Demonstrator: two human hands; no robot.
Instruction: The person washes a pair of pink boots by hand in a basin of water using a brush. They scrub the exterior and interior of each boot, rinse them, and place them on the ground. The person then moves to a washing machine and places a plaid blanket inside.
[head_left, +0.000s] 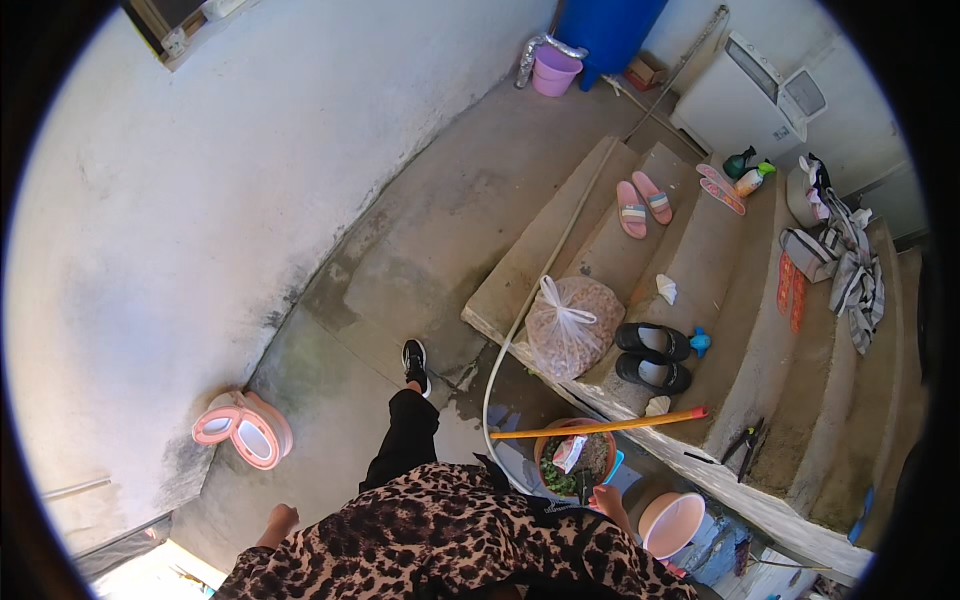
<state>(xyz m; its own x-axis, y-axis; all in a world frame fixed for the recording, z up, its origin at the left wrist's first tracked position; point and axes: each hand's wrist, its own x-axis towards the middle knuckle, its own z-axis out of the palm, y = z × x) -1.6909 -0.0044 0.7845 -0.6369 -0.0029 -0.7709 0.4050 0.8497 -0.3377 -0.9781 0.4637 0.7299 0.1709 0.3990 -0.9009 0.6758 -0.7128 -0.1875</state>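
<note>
My left hand (282, 519) hangs out to the left of my leopard-print top, with its fingers curled and nothing visible in them. On the other side, my right hand (609, 501) is closed at the edge of a small dark object (585, 486), which it seems to grip. That object overlaps a terracotta plant pot (539, 450) in the view. Green leaves, soil and a crumpled printed packet (568, 453) fill the pot. A wooden pole (600, 427) with a red end passes over the pot's far rim. Beside my right forearm stands a pink bucket (673, 525).
Concrete steps (697, 262) rise on the right, holding a knotted plastic bag (574, 330), black shoes (652, 358), pink slides (643, 204) and pliers-like cutters (742, 450). A pale hose (517, 322) crosses the ground. A pink potty-like seat (251, 435) is by the white wall (187, 187).
</note>
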